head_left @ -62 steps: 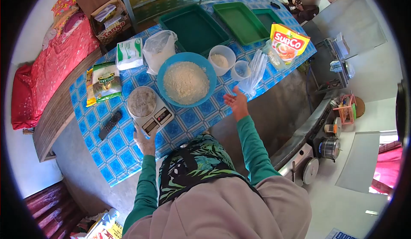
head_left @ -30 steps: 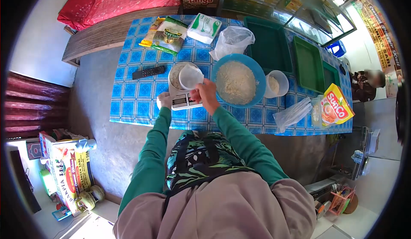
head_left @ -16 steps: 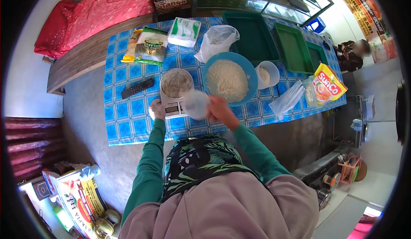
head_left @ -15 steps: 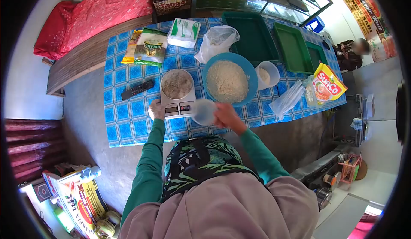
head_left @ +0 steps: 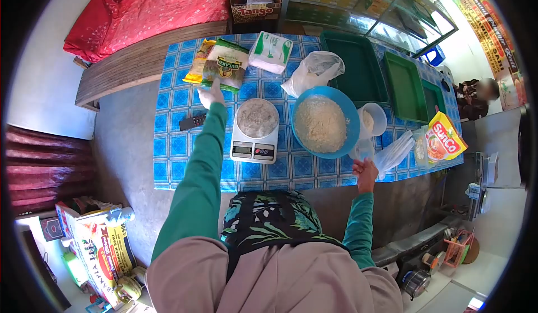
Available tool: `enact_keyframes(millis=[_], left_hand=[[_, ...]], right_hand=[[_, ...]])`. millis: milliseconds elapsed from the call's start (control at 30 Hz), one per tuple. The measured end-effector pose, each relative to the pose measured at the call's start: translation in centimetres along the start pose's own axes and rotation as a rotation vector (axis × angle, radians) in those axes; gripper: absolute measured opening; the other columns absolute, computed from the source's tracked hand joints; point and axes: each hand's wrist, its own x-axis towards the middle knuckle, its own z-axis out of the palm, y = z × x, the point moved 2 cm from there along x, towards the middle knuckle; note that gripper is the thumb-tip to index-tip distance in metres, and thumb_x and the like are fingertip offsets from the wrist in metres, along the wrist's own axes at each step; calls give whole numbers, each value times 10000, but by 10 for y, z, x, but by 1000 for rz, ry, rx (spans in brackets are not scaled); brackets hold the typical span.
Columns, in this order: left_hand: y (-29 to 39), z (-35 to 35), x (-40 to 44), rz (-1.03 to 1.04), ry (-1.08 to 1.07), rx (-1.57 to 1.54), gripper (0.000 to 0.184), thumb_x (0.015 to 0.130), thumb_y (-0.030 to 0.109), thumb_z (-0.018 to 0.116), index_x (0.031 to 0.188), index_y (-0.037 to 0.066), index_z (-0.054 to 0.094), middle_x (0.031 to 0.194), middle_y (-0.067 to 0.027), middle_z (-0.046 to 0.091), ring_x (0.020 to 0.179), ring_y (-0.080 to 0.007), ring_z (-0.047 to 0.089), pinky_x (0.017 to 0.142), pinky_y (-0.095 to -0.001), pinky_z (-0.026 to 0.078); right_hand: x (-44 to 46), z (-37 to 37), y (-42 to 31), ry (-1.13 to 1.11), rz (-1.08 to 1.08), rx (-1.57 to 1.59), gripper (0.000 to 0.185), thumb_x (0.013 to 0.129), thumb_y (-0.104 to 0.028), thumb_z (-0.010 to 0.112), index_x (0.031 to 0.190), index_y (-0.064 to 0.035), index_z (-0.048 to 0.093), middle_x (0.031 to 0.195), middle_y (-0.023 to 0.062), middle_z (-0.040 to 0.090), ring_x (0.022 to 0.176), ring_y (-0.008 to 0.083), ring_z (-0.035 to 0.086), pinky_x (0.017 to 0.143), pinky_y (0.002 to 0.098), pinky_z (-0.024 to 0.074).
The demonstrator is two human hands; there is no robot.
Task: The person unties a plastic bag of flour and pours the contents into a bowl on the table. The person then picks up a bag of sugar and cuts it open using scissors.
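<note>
My left hand, whitened with powder, is at the lower edge of the green and white Gulaku bag, a finger stretched onto it. A kitchen scale bears a round container of greyish-white powder. Right of it sits a blue bowl holding pale flour. My right hand has its fingers closed at the small clear cup, low beside the bowl. Behind that cup is a larger white tub with some powder inside. Clear plastic bags lie just right of my right hand.
A black remote lies left of the scale. Farther back are a white-green packet, a white plastic bag and green trays. A yellow SunCo pouch sits at the right. Another person is beyond the table's right end.
My left hand has left the scale and moved up to the Gulaku bag. My right hand has carried the clear cup rightward from beside the scale to near the white tub.
</note>
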Motion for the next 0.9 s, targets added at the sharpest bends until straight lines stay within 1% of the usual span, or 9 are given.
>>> enact_keyframes(millis=[67, 100, 167, 200, 267, 333, 433, 733, 900], left_hand=[[-30, 45, 35, -470, -260, -458, 673, 728, 441, 698, 1086, -111, 555, 1036, -226, 639, 928, -307, 626, 825, -409, 465], [-64, 75, 56, -446, -386, -483, 637, 751, 422, 677, 1133, -71, 544, 1017, -209, 647, 915, -288, 633, 801, -395, 472], [-70, 65, 61, 404, -579, 411, 478, 836, 327, 589, 1222, 51, 532, 969, -150, 666, 885, -230, 638, 720, -355, 483], [-102, 86, 70, 424, -627, 296, 370, 870, 250, 542, 1215, 118, 548, 904, -102, 656, 812, -194, 624, 666, -327, 475], [-116, 100, 76, -212, -684, -646, 294, 889, 238, 546, 1130, 74, 583, 855, -45, 619, 739, -167, 584, 627, -321, 469], [-79, 76, 67, -694, -563, -1003, 247, 888, 242, 573, 1055, 63, 602, 881, -41, 615, 748, -172, 578, 620, -310, 473], [-74, 71, 64, -785, -628, -1097, 224, 882, 216, 593, 1053, 73, 614, 942, -46, 645, 818, -194, 613, 674, -335, 516], [113, 16, 67, -198, -472, -812, 234, 713, 134, 767, 833, -39, 665, 851, -108, 656, 668, -189, 597, 599, -323, 492], [189, -35, 66, 338, -511, -523, 203, 733, 109, 729, 863, -31, 662, 808, -69, 658, 666, -142, 581, 634, -290, 476]], right_hand=[[-16, 9, -10, 55, 15, 67, 383, 889, -333, 571, 1084, -16, 478, 773, 184, 625, 514, 190, 592, 372, 256, 458], [-26, 8, -15, 63, 33, 55, 448, 892, -313, 577, 1176, -5, 420, 791, 185, 628, 532, 194, 601, 397, 260, 478], [-38, 5, -12, 87, 47, 45, 528, 895, -294, 583, 1268, 7, 362, 808, 186, 631, 550, 198, 611, 423, 264, 499], [-44, 0, -5, 113, 21, 24, 542, 898, -262, 580, 1298, 25, 352, 795, 182, 630, 532, 191, 607, 400, 263, 483], [-57, -8, 4, 181, -15, 25, 558, 900, -230, 577, 1327, 44, 343, 781, 177, 630, 513, 185, 604, 377, 261, 468], [-75, -16, 6, 137, -9, 14, 502, 898, -186, 568, 1307, 46, 391, 784, 170, 630, 511, 177, 602, 389, 268, 473], [-95, -12, -10, 201, -36, -30, 415, 897, -151, 549, 1249, 53, 468, 787, 150, 632, 520, 157, 602, 400, 255, 466], [-115, 34, -66, 166, -409, -306, 256, 891, -45, 526, 1136, -20, 600, 765, 62, 621, 521, 96, 554, 458, 233, 456], [-118, 105, -92, -156, -830, -557, 238, 853, -15, 562, 1081, -47, 621, 815, 110, 623, 579, 199, 592, 519, 282, 479]])
